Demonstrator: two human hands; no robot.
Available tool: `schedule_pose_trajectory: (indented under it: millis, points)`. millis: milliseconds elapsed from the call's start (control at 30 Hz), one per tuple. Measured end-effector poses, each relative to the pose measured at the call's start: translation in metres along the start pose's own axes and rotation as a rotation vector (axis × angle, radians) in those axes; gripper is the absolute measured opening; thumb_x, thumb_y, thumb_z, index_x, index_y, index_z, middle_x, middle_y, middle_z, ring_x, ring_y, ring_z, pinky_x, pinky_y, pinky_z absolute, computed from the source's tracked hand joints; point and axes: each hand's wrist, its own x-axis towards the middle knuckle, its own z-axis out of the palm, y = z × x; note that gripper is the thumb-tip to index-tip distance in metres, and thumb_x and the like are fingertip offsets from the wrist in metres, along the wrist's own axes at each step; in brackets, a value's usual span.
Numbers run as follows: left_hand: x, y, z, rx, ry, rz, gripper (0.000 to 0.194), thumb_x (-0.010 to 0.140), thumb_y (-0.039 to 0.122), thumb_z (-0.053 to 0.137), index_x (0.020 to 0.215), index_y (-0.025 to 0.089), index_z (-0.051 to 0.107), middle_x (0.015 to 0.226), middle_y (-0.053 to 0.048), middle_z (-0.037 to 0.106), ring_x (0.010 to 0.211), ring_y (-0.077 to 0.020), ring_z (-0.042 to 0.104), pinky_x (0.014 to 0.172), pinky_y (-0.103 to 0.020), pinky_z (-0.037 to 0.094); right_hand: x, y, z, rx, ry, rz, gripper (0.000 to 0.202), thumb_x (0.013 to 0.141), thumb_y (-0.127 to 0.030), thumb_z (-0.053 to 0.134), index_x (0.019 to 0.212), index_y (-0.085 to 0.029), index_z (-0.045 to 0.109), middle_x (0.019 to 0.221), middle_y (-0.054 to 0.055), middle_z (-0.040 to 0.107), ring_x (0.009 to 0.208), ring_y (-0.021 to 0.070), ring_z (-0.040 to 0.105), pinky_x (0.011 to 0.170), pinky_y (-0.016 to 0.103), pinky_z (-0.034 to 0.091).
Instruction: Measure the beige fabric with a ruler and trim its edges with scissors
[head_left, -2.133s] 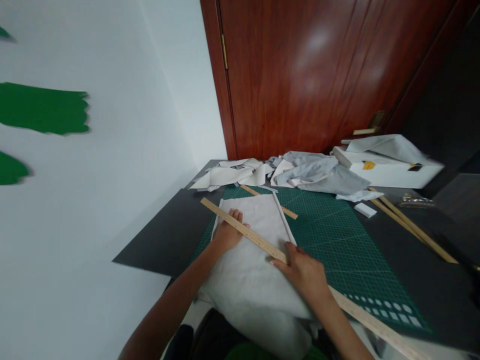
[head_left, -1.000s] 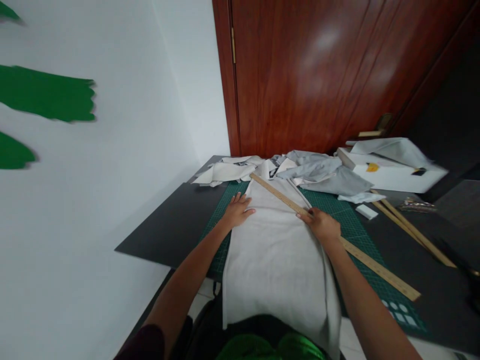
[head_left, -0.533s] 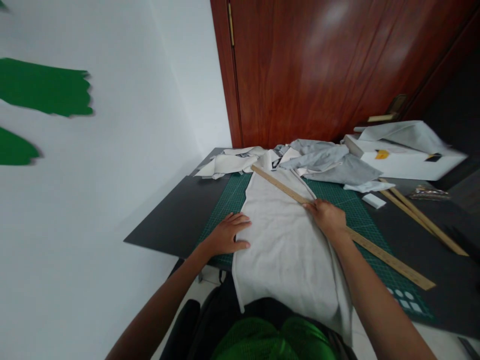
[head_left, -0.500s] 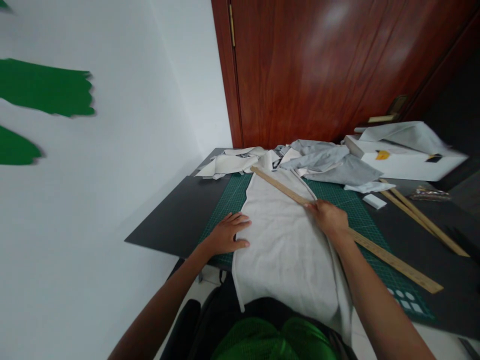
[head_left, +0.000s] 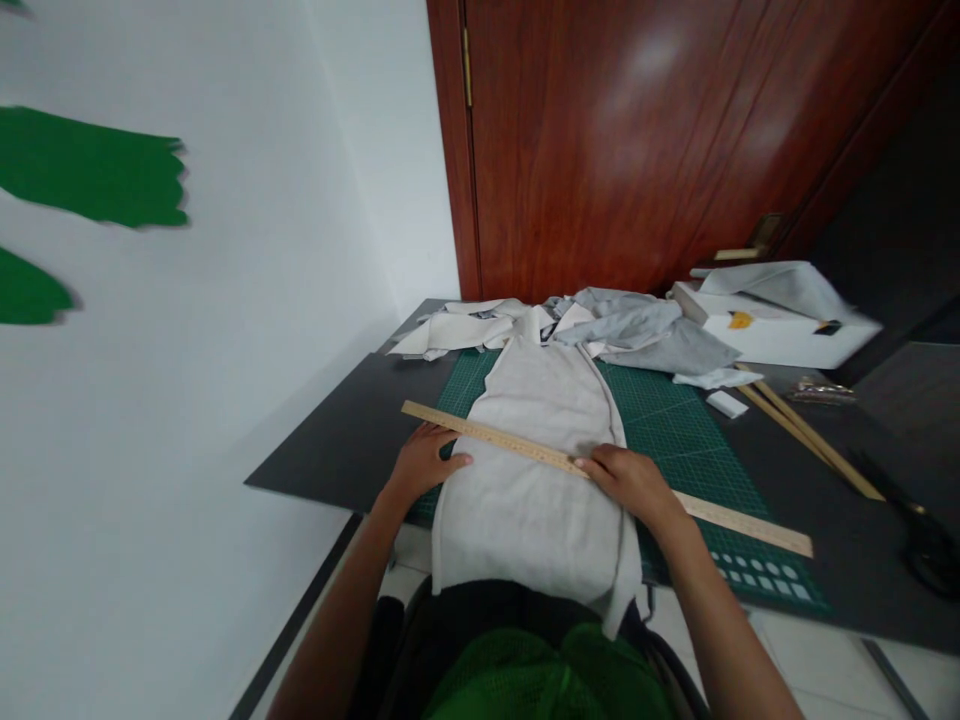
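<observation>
A pale, off-white cloth [head_left: 525,510] lies over the green cutting mat [head_left: 667,425] and hangs past the table's front edge. Across it, slightly slanted, runs a long wooden ruler [head_left: 517,443]. My right hand [head_left: 622,480] is closed around the ruler near the cloth's right side. At the cloth's left edge, my left hand [head_left: 426,462] rests with thumb and fingers apart, its fingertips beside the ruler's lower edge.
Crumpled grey and white fabric pieces [head_left: 637,325] lie at the back by the wooden door. Right of them are a white box [head_left: 780,325], a small white block [head_left: 727,404], wooden strips [head_left: 810,430] and black scissors [head_left: 930,545]. A white wall stands left.
The ruler has swung from a steep slant to a flatter one and come nearer, its far end now beyond the cloth's left edge. My right hand moved nearer with it; the cloth shifted left.
</observation>
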Motion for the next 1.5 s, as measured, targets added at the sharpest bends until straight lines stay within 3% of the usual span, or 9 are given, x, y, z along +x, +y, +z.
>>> schedule_pose_trajectory:
  millis: [133,267,367,433,567,733,1100,1400,1500]
  points:
    - [-0.015,0.016,0.002,0.053,0.095,-0.15,0.029,0.088,0.045,0.08,0.108,0.024,0.079,0.124,-0.008,0.077,0.125,-0.0321,0.067,0.113,-0.047,0.05,-0.018,0.019,-0.003,-0.024,-0.024,0.049,0.048,0.095,-0.068,0.06,0.076,-0.025,0.066,0.084,0.006,0.075,0.077,0.0251,0.071,0.067,0.034,0.046]
    - [-0.021,0.021,0.007,0.07,0.184,-0.239,0.027,0.086,0.043,0.082,0.1,0.022,0.075,0.115,-0.01,0.076,0.115,-0.0327,0.068,0.106,-0.049,0.053,-0.045,0.045,-0.023,-0.043,-0.059,0.14,0.038,0.089,-0.061,0.071,0.075,-0.025,0.067,0.08,0.004,0.073,0.071,0.0249,0.071,0.064,0.034,0.047]
    - [-0.023,0.013,0.011,-0.012,0.235,-0.161,0.039,0.084,0.035,0.083,0.119,0.023,0.07,0.127,-0.01,0.071,0.124,-0.0329,0.064,0.111,-0.052,0.05,-0.058,0.047,-0.036,-0.068,-0.033,0.198,0.029,0.087,-0.051,0.073,0.095,-0.024,0.077,0.093,0.01,0.079,0.085,0.0323,0.076,0.075,0.04,0.053]
    - [-0.025,0.007,0.014,-0.093,0.239,-0.044,0.042,0.084,0.028,0.08,0.125,0.024,0.069,0.133,-0.009,0.068,0.131,-0.0316,0.06,0.117,-0.053,0.047,-0.057,0.036,-0.036,-0.059,-0.016,0.179,0.036,0.091,-0.048,0.071,0.117,-0.024,0.077,0.11,0.013,0.081,0.099,0.0337,0.076,0.087,0.042,0.055]
    - [-0.028,0.001,0.016,-0.19,0.162,0.137,0.017,0.09,0.022,0.069,0.104,0.025,0.076,0.129,-0.006,0.068,0.132,-0.0271,0.059,0.119,-0.049,0.047,-0.039,-0.005,-0.017,-0.039,-0.01,0.102,0.044,0.101,-0.048,0.059,0.139,-0.027,0.069,0.12,0.011,0.081,0.106,0.0308,0.076,0.093,0.04,0.055]
    - [-0.036,-0.001,0.013,-0.191,0.142,0.039,0.013,0.091,0.025,0.069,0.099,0.024,0.08,0.124,-0.008,0.073,0.12,-0.0268,0.068,0.113,-0.049,0.053,-0.028,-0.027,0.005,-0.028,-0.005,0.099,0.036,0.106,-0.038,0.05,0.128,-0.023,0.074,0.11,0.013,0.082,0.099,0.0286,0.077,0.09,0.036,0.055]
    - [-0.049,-0.013,0.014,-0.294,0.142,-0.03,0.015,0.089,0.023,0.071,0.1,0.023,0.081,0.131,-0.008,0.073,0.131,-0.0281,0.065,0.125,-0.057,0.04,-0.074,0.032,0.001,0.117,-0.097,0.093,0.033,0.096,-0.029,0.051,0.11,-0.026,0.081,0.115,0.01,0.085,0.105,0.0297,0.08,0.094,0.037,0.062]
    - [-0.049,-0.009,0.015,-0.265,0.183,-0.053,0.014,0.092,0.019,0.064,0.099,0.022,0.076,0.126,-0.008,0.075,0.132,-0.0273,0.065,0.124,-0.056,0.042,-0.083,0.036,-0.002,0.128,-0.153,0.118,0.034,0.093,-0.029,0.056,0.115,-0.032,0.082,0.116,0.008,0.085,0.105,0.033,0.08,0.097,0.045,0.061]
    - [-0.051,-0.002,0.012,-0.23,0.211,-0.051,0.026,0.098,0.026,0.058,0.119,0.023,0.073,0.133,-0.009,0.072,0.138,-0.0291,0.061,0.126,-0.057,0.04,-0.084,0.033,-0.002,0.141,-0.187,0.121,0.04,0.097,-0.03,0.052,0.126,-0.03,0.079,0.128,0.008,0.081,0.117,0.0326,0.077,0.106,0.047,0.057]
